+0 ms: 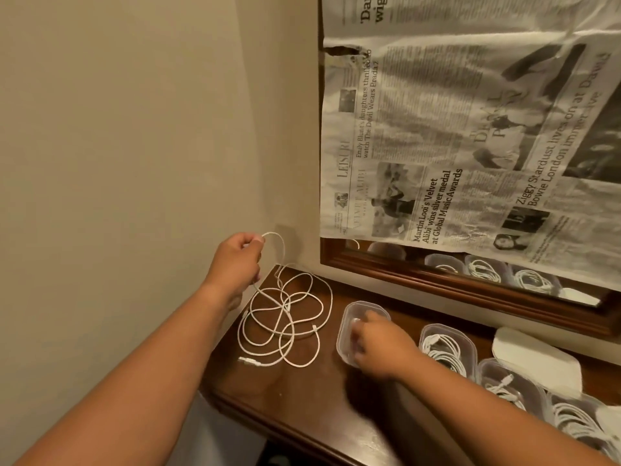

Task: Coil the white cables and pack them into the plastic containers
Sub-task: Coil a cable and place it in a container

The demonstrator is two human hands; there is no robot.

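Left hand [240, 260] raised by wall, thumb and fingers pinching one loop of white cable [289, 311]. Rest of cable thin, matte white, sprawled in loose overlapping loops on dark wooden bench [319, 391] at left corner, plug end lying toward near edge. Right hand [379, 344] over clear empty container [346, 317] just beside tangle, fingers dipping inside, blurred; grip cannot tell. Filled containers [447, 348] of coiled white cable in row to right. White lid [537, 358] behind them.

Dark wooden tabletop [312, 391]; tangled white cables [288, 307] at its left end; plastic containers [361, 309] in a row; white lid [537, 361] behind.
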